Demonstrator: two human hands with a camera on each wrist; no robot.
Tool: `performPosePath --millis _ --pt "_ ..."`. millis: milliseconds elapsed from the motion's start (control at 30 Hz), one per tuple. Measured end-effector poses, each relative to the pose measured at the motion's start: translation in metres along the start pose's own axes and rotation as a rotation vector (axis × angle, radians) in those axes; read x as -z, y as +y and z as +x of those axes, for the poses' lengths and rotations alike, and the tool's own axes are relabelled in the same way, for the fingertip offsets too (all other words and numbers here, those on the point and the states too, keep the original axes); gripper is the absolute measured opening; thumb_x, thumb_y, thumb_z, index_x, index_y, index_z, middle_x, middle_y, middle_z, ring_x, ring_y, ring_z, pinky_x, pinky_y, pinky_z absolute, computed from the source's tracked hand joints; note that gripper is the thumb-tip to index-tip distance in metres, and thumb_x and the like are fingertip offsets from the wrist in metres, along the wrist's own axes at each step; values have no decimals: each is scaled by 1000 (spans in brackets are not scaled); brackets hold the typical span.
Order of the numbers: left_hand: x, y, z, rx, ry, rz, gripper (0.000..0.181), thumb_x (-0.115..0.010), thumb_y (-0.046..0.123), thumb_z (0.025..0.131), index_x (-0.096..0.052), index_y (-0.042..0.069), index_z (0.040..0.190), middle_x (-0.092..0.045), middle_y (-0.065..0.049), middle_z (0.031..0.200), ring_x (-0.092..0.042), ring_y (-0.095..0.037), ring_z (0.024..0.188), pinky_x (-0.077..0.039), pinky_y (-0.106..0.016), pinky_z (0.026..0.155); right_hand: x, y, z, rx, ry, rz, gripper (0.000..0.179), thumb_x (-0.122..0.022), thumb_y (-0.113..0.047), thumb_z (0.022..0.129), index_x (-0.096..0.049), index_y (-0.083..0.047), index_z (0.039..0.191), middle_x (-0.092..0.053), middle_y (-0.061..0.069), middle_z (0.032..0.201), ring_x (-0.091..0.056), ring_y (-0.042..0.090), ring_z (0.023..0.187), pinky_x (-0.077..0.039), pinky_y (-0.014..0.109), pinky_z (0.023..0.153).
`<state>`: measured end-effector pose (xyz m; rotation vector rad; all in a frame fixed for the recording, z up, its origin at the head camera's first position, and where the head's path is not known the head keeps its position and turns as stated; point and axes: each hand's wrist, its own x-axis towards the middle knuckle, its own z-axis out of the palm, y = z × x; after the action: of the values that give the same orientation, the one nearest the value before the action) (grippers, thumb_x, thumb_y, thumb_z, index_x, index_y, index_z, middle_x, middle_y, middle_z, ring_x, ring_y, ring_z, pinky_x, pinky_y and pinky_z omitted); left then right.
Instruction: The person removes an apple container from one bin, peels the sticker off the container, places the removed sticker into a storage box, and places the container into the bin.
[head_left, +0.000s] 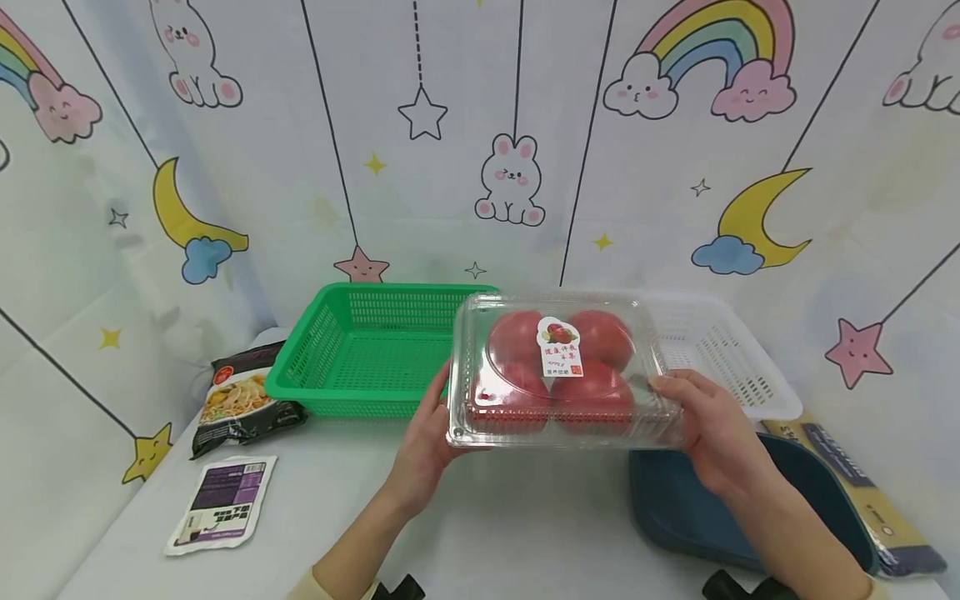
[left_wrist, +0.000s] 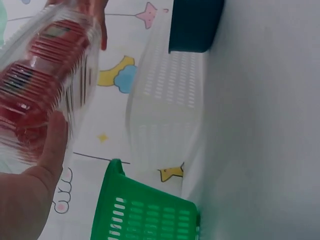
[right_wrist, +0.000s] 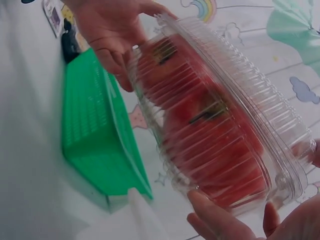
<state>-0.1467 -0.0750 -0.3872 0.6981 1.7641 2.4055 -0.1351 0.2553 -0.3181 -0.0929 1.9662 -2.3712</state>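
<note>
A clear plastic box [head_left: 555, 390] of red tomatoes, with a small white label [head_left: 561, 346] on its lid, is held up over the table by both hands. Its lid faces the head camera. My left hand [head_left: 426, 446] grips the left end, with the fingers reaching underneath. At the opposite end my right hand [head_left: 712, 429] holds the corner, thumb on the upper edge and fingers below. Dark stems show on the tomatoes [right_wrist: 215, 145] through the ribbed base in the right wrist view. The box overlaps the green basket's right end in the head view.
Behind stand a green basket [head_left: 330, 400] and a white basket [head_left: 765, 383]. A dark blue bin [head_left: 675, 517] sits at right, beside a yellow and navy packet [head_left: 862, 492]. At left lie a black noodle bag [head_left: 243, 400] and a white and purple packet [head_left: 223, 504].
</note>
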Motion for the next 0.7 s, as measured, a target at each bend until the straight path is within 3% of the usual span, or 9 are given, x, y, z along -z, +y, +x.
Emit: performPosePath --millis 100,233,400,533,700 --pt "6 1 -5 46 -2 7 67 -38 24 106 -6 18 164 -31 -26 155 -56 -23 124 -52 -40 96 -2 3 -2 -16 -5 -36 16 -51 -18 106 -67 -16 106 -68 -4 106 -67 12 90 -57 29 76" --pt "16 -1 -12 67 -58 -8 83 -50 19 99 1 25 164 -29 -28 156 -57 -24 125 -51 -40 98 1 6 -6 -57 -52 -81 16 -49 -18 106 -59 -19 118 -66 -3 109 -66 12 93 -56 30 78" --pt "31 -3 -18 28 -184 -39 99 -63 20 96 10 27 163 -36 -30 149 -63 -31 117 -54 -43 95 9 9 -9 -99 -159 -136 36 -49 -20 104 -46 -23 140 -60 -1 123 -63 17 104 -56 36 84" --pt "40 -5 -24 37 -217 -39 101 -66 17 95 8 29 163 -41 -29 144 -65 -34 112 -55 -43 92 13 13 -10 -151 -282 -201 61 -50 -24 103 -22 -19 157 -51 6 135 -58 24 114 -54 46 91" --pt "49 -5 -33 79 -259 -54 102 -71 21 94 3 33 163 -39 -29 146 -63 -38 113 -55 -46 92 15 20 -12 -179 -409 -214 74 -48 -26 104 -2 -11 160 -45 14 138 -59 31 115 -54 53 91"
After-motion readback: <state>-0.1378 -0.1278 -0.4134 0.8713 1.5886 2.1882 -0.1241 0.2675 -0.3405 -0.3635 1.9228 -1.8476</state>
